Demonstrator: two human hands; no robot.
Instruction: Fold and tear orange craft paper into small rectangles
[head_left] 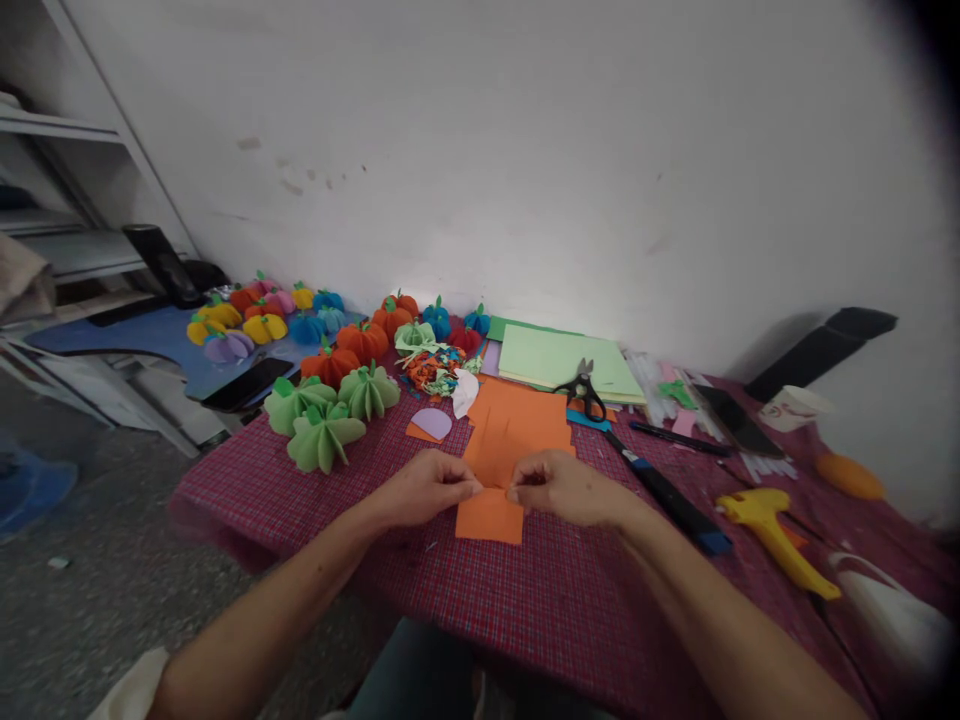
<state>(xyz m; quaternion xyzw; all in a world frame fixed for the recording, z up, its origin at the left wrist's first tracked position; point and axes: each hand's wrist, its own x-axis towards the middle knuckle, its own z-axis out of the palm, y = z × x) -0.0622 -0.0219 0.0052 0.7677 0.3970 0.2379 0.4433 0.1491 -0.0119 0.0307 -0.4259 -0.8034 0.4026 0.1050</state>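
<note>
Near the front edge of the red checked cloth (540, 620), a small orange paper piece (489, 522) is held by both hands. Its upper left part is pinched between thumb and forefinger of the left hand (429, 487); its upper right corner is gripped by the closed fingertips of the right hand (561, 488). Whether the piece is lifted clear of the cloth cannot be told. Just beyond it, larger orange sheets (536, 415) are laid out, partly covered by the fingers.

Behind these, a stack of pale green sheets (562, 360) is placed by the wall, with black-handled scissors (584, 392) laid over its front edge. To the right, a cutter knife (671, 500), a dark pen (679, 437) and a yellow glue gun (776, 530) are set down.

To the left, three pale green paper pumpkins (322, 438) are grouped, with orange ones (364, 343) seen behind. Shredded paper (433, 371) is heaped between the pumpkins and the sheets. A lilac paper disc (433, 423) is seen nearer the left hand.
</note>
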